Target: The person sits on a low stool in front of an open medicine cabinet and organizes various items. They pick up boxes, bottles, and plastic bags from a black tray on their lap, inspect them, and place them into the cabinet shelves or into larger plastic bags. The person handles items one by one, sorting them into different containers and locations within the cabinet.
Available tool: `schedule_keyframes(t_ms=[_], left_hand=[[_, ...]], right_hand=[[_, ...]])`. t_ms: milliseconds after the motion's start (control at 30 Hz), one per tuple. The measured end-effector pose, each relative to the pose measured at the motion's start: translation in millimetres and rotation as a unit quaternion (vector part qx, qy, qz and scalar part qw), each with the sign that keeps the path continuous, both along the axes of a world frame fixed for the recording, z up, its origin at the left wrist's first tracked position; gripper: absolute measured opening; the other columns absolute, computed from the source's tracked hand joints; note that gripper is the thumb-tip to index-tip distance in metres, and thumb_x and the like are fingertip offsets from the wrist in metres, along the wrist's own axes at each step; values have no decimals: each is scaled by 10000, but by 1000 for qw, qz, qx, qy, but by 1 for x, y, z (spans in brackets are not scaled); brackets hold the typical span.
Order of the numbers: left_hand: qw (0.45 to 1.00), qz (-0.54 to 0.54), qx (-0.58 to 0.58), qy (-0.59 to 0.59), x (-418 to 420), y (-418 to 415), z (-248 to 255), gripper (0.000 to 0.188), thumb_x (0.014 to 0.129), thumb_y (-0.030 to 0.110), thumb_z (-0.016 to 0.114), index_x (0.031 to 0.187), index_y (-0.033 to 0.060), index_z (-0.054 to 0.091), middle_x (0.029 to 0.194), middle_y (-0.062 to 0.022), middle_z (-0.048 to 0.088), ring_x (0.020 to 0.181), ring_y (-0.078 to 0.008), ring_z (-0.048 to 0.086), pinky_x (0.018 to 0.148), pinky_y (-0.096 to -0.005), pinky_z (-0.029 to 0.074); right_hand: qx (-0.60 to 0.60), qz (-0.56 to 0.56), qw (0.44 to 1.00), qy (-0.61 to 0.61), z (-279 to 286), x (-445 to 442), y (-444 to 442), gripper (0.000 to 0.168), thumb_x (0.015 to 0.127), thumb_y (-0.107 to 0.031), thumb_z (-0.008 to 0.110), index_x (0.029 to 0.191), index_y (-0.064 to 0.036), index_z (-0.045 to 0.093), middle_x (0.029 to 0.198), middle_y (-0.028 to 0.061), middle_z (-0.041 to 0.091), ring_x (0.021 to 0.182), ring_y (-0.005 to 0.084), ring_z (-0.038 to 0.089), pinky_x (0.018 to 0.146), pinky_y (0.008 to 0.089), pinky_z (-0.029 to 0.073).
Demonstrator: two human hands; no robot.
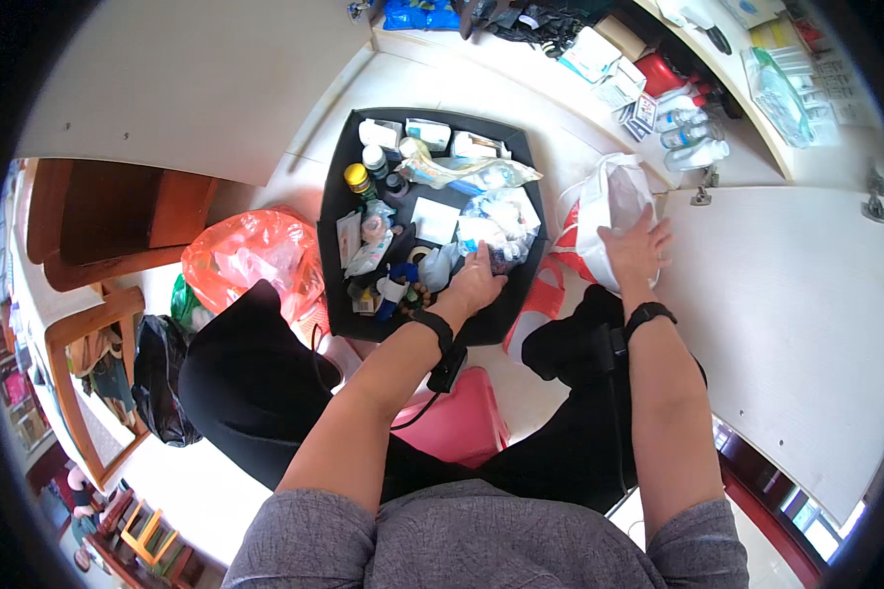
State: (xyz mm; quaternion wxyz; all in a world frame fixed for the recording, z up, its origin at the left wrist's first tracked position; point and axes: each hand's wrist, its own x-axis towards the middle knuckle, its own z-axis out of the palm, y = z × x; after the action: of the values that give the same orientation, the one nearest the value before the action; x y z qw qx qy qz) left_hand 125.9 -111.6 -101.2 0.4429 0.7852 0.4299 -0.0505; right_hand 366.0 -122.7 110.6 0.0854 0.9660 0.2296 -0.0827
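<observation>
A black box (431, 336) on the floor holds bottles, small cartons and plastic bags. My left hand (477, 283) reaches over its near right part, fingertips at a clear plastic bag with white and dark contents (502, 221); whether the fingers grip it I cannot tell. A pale blue plastic bag (436, 266) lies just left of that hand. To the right of the box, my right hand (636, 250) rests spread against the near side of a white and red bag (597, 210), whose mouth gapes. A yellow-capped bottle (356, 177) and a white-capped bottle (374, 157) stand in the box's far left part.
A translucent red plastic bag (254, 258) and a black plastic bag (163, 379) are at the left. Open cabinet doors flank the space, the right one (795, 294) near my right arm. Cartons and bottles (696, 154) fill the cabinet shelf. A pink stool (464, 420) is between my legs.
</observation>
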Motion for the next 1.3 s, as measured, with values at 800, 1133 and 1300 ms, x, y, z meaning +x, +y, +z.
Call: schedule_keyframes(t_ms=[800, 1133, 1300], left_hand=[[988, 56, -78, -120, -53, 10, -2, 612, 807, 296, 611, 1316, 17, 417, 1278, -231, 476, 1215, -342, 442, 1023, -354, 352], [944, 25, 63, 324, -222, 73, 9, 370, 792, 318, 619, 1010, 19, 619, 1051, -162, 635, 986, -285, 611, 824, -368, 480], [877, 394, -221, -163, -171, 39, 81, 739, 795, 476, 620, 1303, 19, 337, 1236, -149, 512, 1113, -236, 515, 931, -325, 411]], right_hand=[[445, 115, 813, 357, 164, -58, -3, 416, 727, -16, 623, 1137, 10, 559, 978, 84, 645, 848, 152, 609, 763, 282, 488], [332, 184, 779, 498, -13, -170, 32, 377, 733, -89, 629, 1090, 0, 544, 963, 145, 652, 881, 246, 628, 792, 339, 483], [270, 197, 860, 385, -56, -168, -1, 396, 747, -138, 613, 1125, -48, 534, 1022, 208, 628, 974, 359, 599, 847, 403, 466]])
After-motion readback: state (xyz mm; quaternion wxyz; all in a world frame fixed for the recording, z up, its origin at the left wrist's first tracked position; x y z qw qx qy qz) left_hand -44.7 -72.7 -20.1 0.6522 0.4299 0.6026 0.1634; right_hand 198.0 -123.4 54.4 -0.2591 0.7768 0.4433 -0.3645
